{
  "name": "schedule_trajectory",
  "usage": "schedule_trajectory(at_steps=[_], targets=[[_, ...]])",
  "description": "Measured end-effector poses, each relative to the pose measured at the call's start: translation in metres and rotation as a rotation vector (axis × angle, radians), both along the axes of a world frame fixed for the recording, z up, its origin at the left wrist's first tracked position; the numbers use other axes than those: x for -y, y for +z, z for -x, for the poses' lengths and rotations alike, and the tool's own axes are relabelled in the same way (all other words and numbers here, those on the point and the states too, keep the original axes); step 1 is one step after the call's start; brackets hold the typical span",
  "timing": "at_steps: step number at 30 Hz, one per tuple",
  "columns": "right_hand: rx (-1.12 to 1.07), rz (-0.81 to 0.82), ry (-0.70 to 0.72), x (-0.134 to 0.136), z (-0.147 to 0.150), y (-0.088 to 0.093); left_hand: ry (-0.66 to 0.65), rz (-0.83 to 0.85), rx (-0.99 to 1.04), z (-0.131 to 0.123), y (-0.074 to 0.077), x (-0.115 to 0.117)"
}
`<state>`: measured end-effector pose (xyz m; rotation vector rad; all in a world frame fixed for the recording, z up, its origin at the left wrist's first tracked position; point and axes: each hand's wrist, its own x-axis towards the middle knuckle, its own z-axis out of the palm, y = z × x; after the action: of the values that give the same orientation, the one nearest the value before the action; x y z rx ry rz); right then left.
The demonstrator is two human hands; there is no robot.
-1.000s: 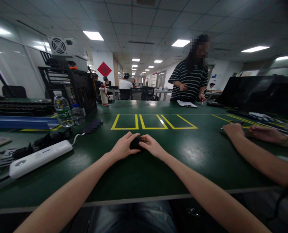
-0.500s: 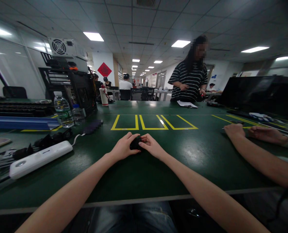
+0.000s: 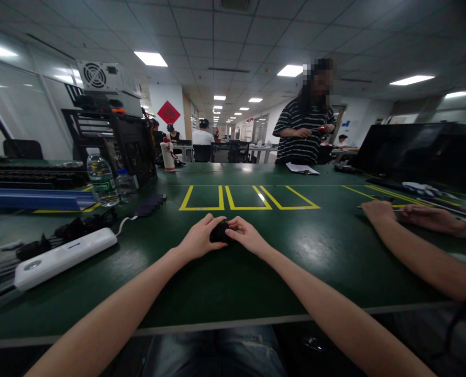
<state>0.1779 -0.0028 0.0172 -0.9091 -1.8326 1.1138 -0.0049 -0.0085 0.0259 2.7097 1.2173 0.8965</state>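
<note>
A small black object [image 3: 218,232] rests at the middle of the green table [image 3: 217,283], partly hidden by fingers. My left hand [image 3: 200,236] curls round its left side, thumb below and fingers above. On its right side, my right hand [image 3: 245,235] grips the edge with thumb and fingertips close together. Just beyond my hands, yellow tape outlines [image 3: 248,208] mark the table top.
On the left lie a white power strip [image 3: 66,257], black cables, a water bottle [image 3: 101,178] and a computer case [image 3: 126,141]. Another person's hands [image 3: 379,210] rest at the right. A standing person [image 3: 306,128] is across the table, near a clipboard [image 3: 302,168].
My hands and the black object look the same. The standing person across the table has raised both hands. At the far left, the flat item by the power strip no longer shows.
</note>
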Motion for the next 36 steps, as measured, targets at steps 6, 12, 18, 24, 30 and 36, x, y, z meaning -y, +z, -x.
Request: schedule_trajectory(at_steps=[6, 12, 18, 24, 30, 36], targets=[[0.006, 0.014, -0.025, -0.0082, 0.0032, -0.0076, 0.003, -0.007, -0.003, -0.0002, 0.0000, -0.0010], [-0.037, -0.031, 0.041, -0.0053, 0.0014, -0.0057, 0.003, 0.003, -0.003, 0.0008, -0.0006, -0.0011], [-0.029, -0.017, 0.007, -0.0007, 0.0026, -0.0024, -0.004, -0.006, 0.009, 0.0001, -0.0023, -0.0030], [0.015, 0.032, -0.030, -0.0041, 0.0042, -0.0045, -0.003, 0.001, 0.011, 0.0006, -0.0027, -0.0036], [-0.033, 0.007, 0.049, -0.0047, 0.0015, -0.0049, 0.003, -0.004, 0.009, 0.0008, -0.0025, -0.0020], [-0.010, 0.018, -0.002, -0.0024, 0.0030, -0.0025, 0.000, -0.018, 0.017, 0.0002, -0.0041, -0.0041]])
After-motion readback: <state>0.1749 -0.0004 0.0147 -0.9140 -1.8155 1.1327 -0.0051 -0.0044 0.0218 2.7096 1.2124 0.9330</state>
